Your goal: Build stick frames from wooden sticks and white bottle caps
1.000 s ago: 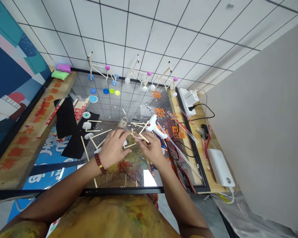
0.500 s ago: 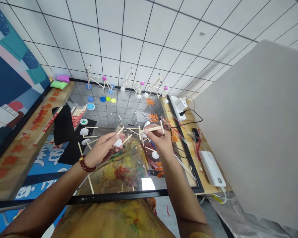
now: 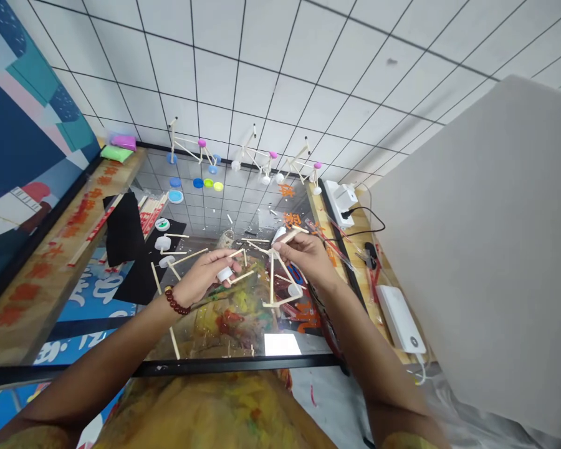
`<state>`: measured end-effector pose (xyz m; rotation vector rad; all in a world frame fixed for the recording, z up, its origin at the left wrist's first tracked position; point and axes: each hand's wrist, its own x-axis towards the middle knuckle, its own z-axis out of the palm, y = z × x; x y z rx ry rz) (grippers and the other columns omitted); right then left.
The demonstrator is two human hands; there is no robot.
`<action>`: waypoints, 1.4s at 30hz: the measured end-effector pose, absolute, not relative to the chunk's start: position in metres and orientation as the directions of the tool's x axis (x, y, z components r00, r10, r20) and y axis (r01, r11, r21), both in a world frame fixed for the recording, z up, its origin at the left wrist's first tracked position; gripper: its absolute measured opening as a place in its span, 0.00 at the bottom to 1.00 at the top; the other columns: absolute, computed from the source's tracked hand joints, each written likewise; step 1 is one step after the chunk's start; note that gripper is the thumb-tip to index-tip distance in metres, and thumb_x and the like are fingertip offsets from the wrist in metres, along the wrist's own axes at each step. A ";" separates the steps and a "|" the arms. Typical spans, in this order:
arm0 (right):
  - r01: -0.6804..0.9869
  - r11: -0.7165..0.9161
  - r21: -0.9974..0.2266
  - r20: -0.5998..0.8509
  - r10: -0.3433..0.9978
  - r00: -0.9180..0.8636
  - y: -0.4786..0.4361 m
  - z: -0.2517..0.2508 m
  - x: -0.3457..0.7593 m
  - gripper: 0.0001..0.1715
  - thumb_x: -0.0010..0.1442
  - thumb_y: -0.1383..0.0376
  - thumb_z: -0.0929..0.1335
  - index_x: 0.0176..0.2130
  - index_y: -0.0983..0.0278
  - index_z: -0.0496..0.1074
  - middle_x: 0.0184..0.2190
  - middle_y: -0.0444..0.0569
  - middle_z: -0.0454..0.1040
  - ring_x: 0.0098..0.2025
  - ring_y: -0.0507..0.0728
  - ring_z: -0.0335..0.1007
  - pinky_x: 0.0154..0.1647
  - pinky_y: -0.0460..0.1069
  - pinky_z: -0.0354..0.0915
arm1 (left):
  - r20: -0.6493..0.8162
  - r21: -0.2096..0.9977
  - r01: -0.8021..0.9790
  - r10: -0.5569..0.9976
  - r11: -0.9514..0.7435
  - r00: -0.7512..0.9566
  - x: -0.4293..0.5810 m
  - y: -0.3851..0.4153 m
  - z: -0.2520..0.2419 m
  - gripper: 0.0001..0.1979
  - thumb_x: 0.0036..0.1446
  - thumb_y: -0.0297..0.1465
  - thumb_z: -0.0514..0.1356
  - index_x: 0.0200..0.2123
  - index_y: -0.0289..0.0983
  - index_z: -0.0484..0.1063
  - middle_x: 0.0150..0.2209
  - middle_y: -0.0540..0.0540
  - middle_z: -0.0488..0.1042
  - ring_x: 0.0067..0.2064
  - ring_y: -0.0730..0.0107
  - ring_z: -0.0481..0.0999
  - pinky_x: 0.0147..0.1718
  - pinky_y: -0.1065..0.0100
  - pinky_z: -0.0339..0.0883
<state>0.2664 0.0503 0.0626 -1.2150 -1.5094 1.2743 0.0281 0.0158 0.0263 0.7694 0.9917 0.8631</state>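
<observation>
My right hand (image 3: 306,252) pinches the top of a frame of thin glued wooden sticks (image 3: 272,277), which hangs over the glass tabletop with a white plastic bottle cap (image 3: 294,290) fixed low on it. My left hand (image 3: 204,277) is a little to the left, its fingers shut on a short stick assembly with another white cap (image 3: 224,274). Loose wooden sticks (image 3: 182,257) and more white caps (image 3: 163,243) lie just beyond my left hand. A white hot glue gun (image 3: 278,235) is mostly hidden behind my right fingers.
Several finished stick models (image 3: 257,159) stand at the far side of the glass table (image 3: 243,330), near coloured caps (image 3: 197,183). Black cloth (image 3: 124,231) and a bundle of sticks (image 3: 144,218) lie left. A power strip (image 3: 341,196) and power bank (image 3: 399,318) sit right.
My hands have moved apart. The stick frame now hangs from my right hand, and my left hand has drawn leftward with the white cap. The view has tilted slightly down.
</observation>
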 end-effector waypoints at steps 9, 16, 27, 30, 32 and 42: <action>-0.137 -0.061 -0.989 -0.083 0.984 0.155 0.018 0.017 0.236 0.17 0.50 0.54 0.76 0.31 0.61 0.71 0.19 0.37 0.68 0.17 0.48 0.59 0.18 0.44 0.58 | -0.245 0.945 -0.140 0.921 0.297 0.302 0.044 0.009 0.018 0.21 0.57 0.44 0.62 0.48 0.36 0.77 0.32 0.46 0.79 0.31 0.70 0.74 0.30 0.69 0.67; -0.204 -0.243 -0.948 -0.264 0.961 0.082 0.018 0.000 0.231 0.20 0.47 0.53 0.76 0.26 0.63 0.69 0.18 0.38 0.69 0.16 0.46 0.59 0.16 0.43 0.60 | -0.267 0.958 -0.004 0.903 0.285 0.337 0.048 0.013 0.009 0.15 0.56 0.39 0.63 0.42 0.36 0.78 0.34 0.45 0.79 0.30 0.69 0.76 0.30 0.69 0.69; -0.345 -0.176 -0.922 -0.246 0.954 0.172 0.010 0.004 0.213 0.15 0.49 0.57 0.74 0.32 0.60 0.68 0.17 0.33 0.64 0.15 0.45 0.58 0.14 0.41 0.59 | -0.217 0.975 -0.003 0.954 0.222 0.207 0.062 0.013 0.002 0.23 0.52 0.40 0.67 0.50 0.36 0.76 0.27 0.48 0.75 0.27 0.69 0.73 0.27 0.67 0.68; -0.323 -0.152 -0.934 -0.207 0.968 0.145 0.005 0.004 0.212 0.16 0.49 0.55 0.75 0.33 0.60 0.69 0.18 0.34 0.65 0.17 0.46 0.61 0.17 0.42 0.63 | -0.257 0.957 -0.091 0.948 0.277 0.188 0.062 0.017 0.002 0.21 0.50 0.42 0.68 0.45 0.36 0.79 0.26 0.48 0.74 0.24 0.72 0.70 0.23 0.68 0.65; -0.288 -0.132 -0.948 -0.176 0.975 0.134 0.002 0.005 0.215 0.16 0.49 0.55 0.75 0.33 0.61 0.71 0.19 0.36 0.67 0.18 0.47 0.62 0.18 0.43 0.64 | -0.268 0.951 -0.104 0.945 0.291 0.188 0.060 0.018 0.003 0.21 0.52 0.43 0.67 0.44 0.35 0.79 0.28 0.46 0.76 0.25 0.71 0.72 0.24 0.67 0.67; -0.229 -0.308 -0.924 -0.345 0.927 0.147 0.002 -0.004 0.235 0.20 0.43 0.55 0.78 0.28 0.63 0.70 0.19 0.39 0.73 0.17 0.47 0.65 0.16 0.42 0.66 | 0.171 0.742 0.560 0.911 -0.369 0.375 0.049 0.007 0.003 0.28 0.52 0.30 0.65 0.58 0.39 0.70 0.53 0.39 0.73 0.55 0.53 0.73 0.56 0.53 0.67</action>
